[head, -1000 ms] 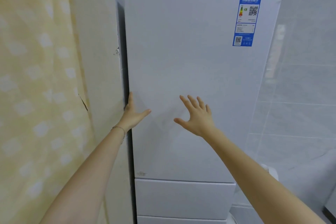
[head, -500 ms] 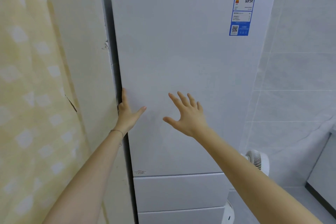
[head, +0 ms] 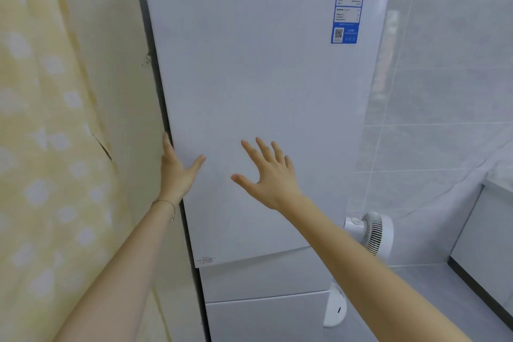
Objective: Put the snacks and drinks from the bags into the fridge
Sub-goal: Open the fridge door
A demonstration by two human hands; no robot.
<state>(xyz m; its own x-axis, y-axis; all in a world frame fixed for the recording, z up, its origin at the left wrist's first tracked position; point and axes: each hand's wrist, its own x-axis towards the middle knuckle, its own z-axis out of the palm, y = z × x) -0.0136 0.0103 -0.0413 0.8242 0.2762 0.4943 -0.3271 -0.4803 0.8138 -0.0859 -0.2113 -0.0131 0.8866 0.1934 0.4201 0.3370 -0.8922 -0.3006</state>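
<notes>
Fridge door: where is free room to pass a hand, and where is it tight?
Free: the door face between left hand and right hand, and the broad stretch above them up to the blue label. Tight: the dark slit between the door's left edge and the cream wall, where the left hand lies; also by the white fan, low right.

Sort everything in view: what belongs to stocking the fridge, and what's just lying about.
Job: fridge door, left hand at its left edge, right hand spread before it.
Lying about: white fan, yellow curtain, blue energy label. No bags, snacks or drinks show.
</notes>
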